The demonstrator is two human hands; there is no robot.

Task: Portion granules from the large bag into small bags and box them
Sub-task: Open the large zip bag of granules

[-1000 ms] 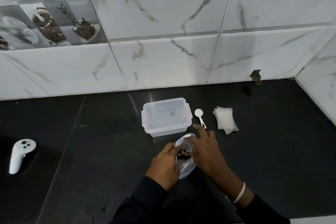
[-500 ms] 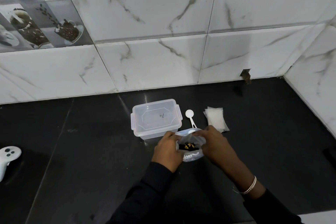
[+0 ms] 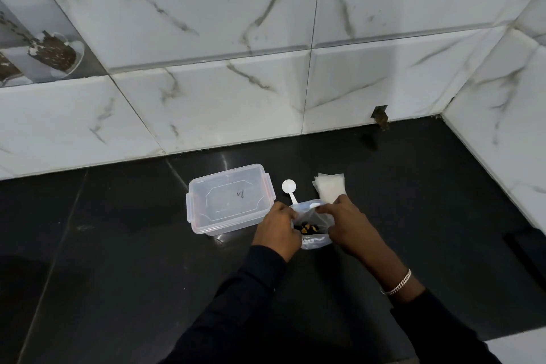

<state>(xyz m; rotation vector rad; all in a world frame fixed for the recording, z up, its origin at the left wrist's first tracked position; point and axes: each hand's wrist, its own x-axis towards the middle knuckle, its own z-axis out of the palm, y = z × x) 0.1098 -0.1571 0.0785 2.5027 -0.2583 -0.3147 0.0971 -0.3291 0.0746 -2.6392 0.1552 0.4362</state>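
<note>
Rear: marble-tiled wall [image 3: 206,38]. Below: black counter [image 3: 118,245]. Centre of counter, near wall: clear plastic box [image 3: 227,201] with side latches. Just right of box front corner: large bag [image 3: 317,241], upright on counter, mouth open, held between both hands. Left hand [image 3: 276,229]: fingers curled, clamped on bag's left edge. Right hand [image 3: 348,227]: thumb and forefinger pinched together on bag's upper rim, bracelet [image 3: 397,282] at wrist. Behind right hand: stack of small bags [image 3: 329,188], flat on counter. Between box and stack: white scoop [image 3: 289,188], handle partly hidden behind bag. Inside bag, at bottom: dark and yellow granules [image 3: 307,227].
</note>
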